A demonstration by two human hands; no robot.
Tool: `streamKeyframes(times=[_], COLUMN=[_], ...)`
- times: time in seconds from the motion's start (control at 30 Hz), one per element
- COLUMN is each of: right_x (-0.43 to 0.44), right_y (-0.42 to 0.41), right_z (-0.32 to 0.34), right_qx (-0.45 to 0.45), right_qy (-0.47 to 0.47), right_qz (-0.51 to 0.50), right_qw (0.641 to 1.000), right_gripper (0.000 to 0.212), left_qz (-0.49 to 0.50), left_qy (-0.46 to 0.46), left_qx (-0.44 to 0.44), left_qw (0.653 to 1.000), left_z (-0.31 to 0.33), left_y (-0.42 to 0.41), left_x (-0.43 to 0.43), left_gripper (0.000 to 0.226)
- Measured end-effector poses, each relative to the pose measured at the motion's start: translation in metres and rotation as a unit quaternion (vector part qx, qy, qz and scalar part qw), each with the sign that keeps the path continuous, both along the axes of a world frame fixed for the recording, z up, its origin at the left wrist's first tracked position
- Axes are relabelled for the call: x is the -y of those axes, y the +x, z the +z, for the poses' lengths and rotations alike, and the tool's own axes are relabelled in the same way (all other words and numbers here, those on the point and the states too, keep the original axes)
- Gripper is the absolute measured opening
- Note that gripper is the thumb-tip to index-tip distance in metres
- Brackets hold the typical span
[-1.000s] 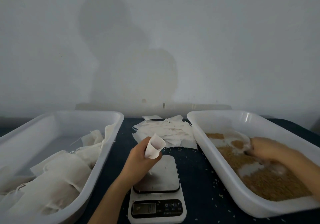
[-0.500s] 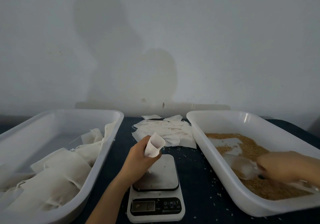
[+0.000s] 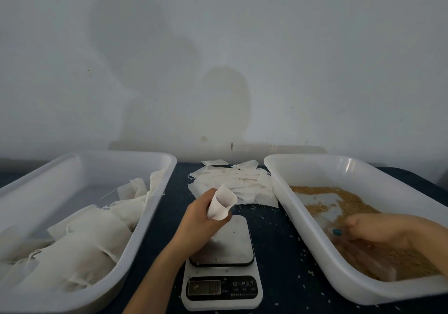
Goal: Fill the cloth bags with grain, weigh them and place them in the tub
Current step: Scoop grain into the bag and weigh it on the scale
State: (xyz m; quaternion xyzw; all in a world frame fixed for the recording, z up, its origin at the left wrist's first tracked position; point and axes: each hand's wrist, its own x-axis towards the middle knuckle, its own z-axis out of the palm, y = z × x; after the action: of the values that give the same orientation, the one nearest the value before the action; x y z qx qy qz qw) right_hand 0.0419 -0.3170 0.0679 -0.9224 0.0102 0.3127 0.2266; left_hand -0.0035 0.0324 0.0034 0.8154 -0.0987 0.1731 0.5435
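Dark desk carries two white tubs. Left tub holds filled cloth bags, heaped toward its near end. Right tub holds loose grain spread thinly over its floor. A kitchen scale sits between the tubs, platform bare. A stack of empty bags lies behind it. Right hand is low in the grain, blurred; grip cannot be determined. Left hand grasps one open bag, mouth up, above the scale's far edge.
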Motion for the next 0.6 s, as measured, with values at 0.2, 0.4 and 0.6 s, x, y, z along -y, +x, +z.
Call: streamKeyframes(times=[0.2, 0.4, 0.6], right_x=[0.002, 0.008, -0.013], right_y=[0.006, 0.01, -0.005], right_z=[-0.001, 0.013, 0.062], right_qx=[0.023, 0.158, 0.266], right_qy=[0.194, 0.149, 0.121], right_qz=[-0.09, -0.057, 0.129], right_qw=[0.977, 0.975, 0.948], right_gripper=[0.023, 0.024, 0.05], left_qz=[-0.001, -0.051, -0.025], left_qy=[-0.03, -0.026, 0.006], left_qx=[-0.03, -0.064, -0.062], left_qw=[0.999, 0.996, 0.998], left_z=[0.001, 0.001, 0.0], left_y=[-0.001, -0.005, -0.005], left_x=[0.0, 0.006, 0.006], left_gripper=[0.01, 0.016, 0.01])
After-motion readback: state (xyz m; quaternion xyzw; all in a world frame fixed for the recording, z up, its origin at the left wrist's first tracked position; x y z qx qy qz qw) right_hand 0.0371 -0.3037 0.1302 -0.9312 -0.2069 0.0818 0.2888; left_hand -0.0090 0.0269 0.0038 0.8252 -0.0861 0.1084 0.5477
